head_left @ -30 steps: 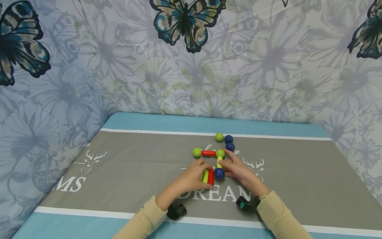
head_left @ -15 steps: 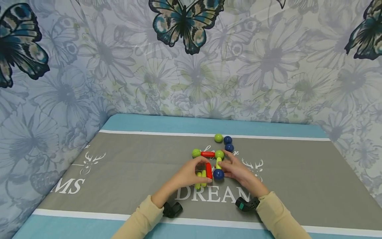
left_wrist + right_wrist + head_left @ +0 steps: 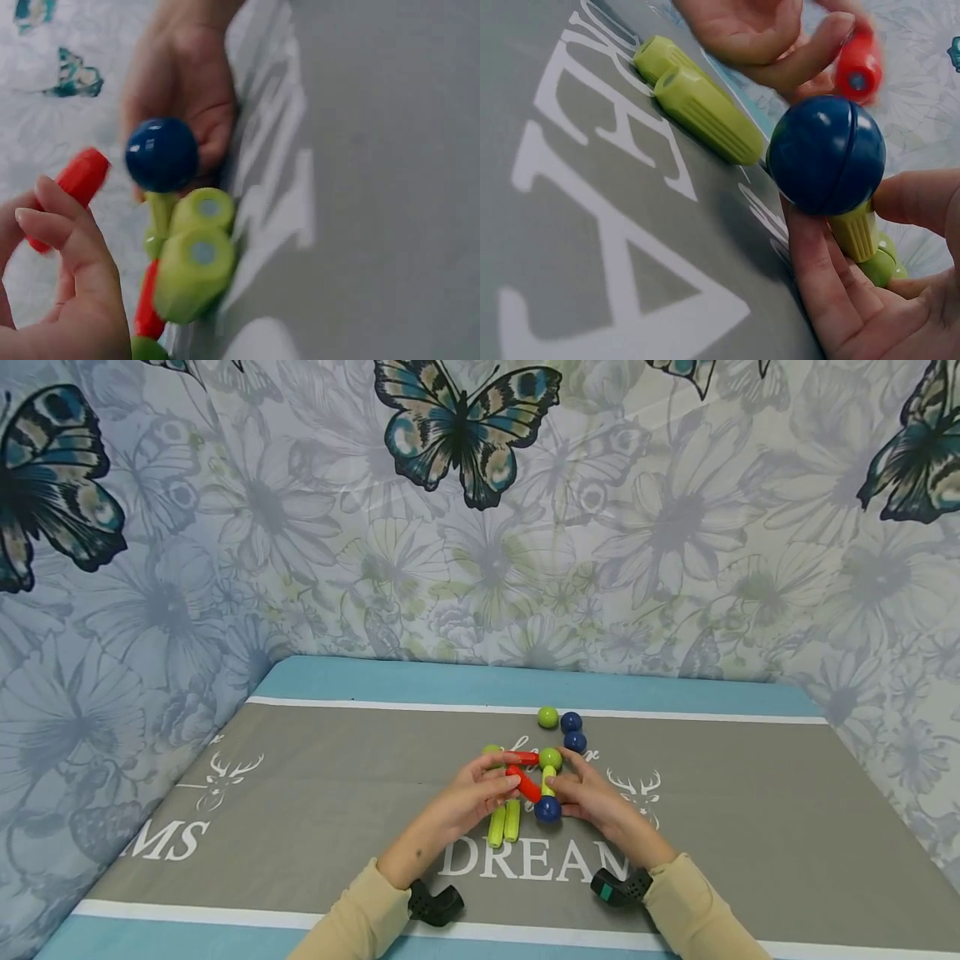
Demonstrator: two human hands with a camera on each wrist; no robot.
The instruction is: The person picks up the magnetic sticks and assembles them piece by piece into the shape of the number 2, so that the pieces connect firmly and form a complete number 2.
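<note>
Red rod (image 3: pixel 528 787) near blue ball (image 3: pixel 547 810)

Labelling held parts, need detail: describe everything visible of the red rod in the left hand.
The red rod is short and straight, plastic by its look, with a grey, metal-looking disc in the end facing the right-wrist camera. The left hand pinches it near its other end between thumb and fingers. It slants in the head view, its free end toward the blue ball; the left-wrist view shows a gap between them.

I see L hand (image 3: pixel 468 795) has swung red rod (image 3: pixel 527 786) diag., away fr. 2 green rods (image 3: pixel 497 828).
</note>
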